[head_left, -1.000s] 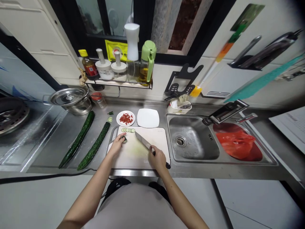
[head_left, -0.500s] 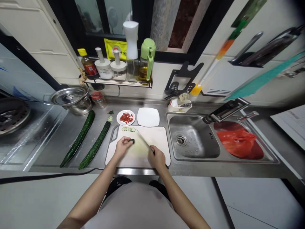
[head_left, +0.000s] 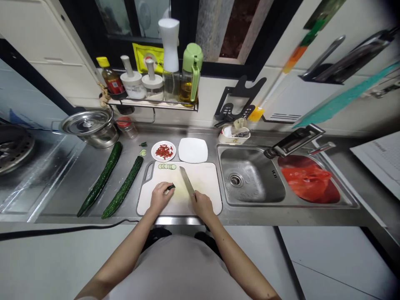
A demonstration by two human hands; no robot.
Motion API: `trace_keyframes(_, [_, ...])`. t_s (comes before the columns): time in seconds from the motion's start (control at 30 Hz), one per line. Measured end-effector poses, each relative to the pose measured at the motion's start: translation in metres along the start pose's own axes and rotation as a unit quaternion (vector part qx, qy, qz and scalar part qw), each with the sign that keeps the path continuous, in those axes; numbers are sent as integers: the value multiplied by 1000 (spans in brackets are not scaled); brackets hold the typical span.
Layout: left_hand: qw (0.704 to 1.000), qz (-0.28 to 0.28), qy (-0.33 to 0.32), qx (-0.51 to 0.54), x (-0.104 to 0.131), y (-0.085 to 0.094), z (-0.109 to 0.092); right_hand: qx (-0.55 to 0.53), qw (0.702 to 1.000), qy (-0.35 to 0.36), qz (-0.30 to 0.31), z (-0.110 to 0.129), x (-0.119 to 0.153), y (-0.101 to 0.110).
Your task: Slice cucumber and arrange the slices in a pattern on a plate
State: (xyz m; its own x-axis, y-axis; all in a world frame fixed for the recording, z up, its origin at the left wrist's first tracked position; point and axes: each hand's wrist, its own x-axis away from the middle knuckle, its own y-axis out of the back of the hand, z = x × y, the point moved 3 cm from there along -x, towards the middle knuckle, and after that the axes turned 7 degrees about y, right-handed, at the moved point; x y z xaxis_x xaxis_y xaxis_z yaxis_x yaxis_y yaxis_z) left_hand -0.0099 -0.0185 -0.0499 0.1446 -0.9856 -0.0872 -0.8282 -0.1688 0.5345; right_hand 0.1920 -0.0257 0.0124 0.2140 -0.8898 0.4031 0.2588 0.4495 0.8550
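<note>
So there's a little dark green chunk over the middle of the board, pinched in the fingertips of the left hand. Can't tell if it's touching the board or just above it. The right hand is wrapped around the handle of a knife, blade angled away from the body, tip close to the end of a neat row of pale green slices along the far edge. Hands are apart, blade side of the knife nearer the chunk than the right hand is.

Just past the board: a small round plate with chopped red bits on it, and a squarish white dish right beside it. Off to the left, two long cukes lying side by side, not touching, with a few scraps near one tip. Further back there's a lidded pot next to a red-topped jar. Over on the right, a double sink with a red bag in the far bowl.
</note>
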Motion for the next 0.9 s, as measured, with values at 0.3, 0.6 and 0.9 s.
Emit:
trace_keyframes(0.3, [992, 21, 59, 113, 4, -3, 7, 48, 996, 59, 36, 21, 16, 3])
trace_keyframes(0.6, [998, 13, 14, 65, 5, -5, 10, 59, 994, 74, 57, 31, 19, 0])
trace_keyframes(0.9, [992, 24, 48, 111, 5, -5, 11, 61, 993, 75, 69, 36, 18, 1])
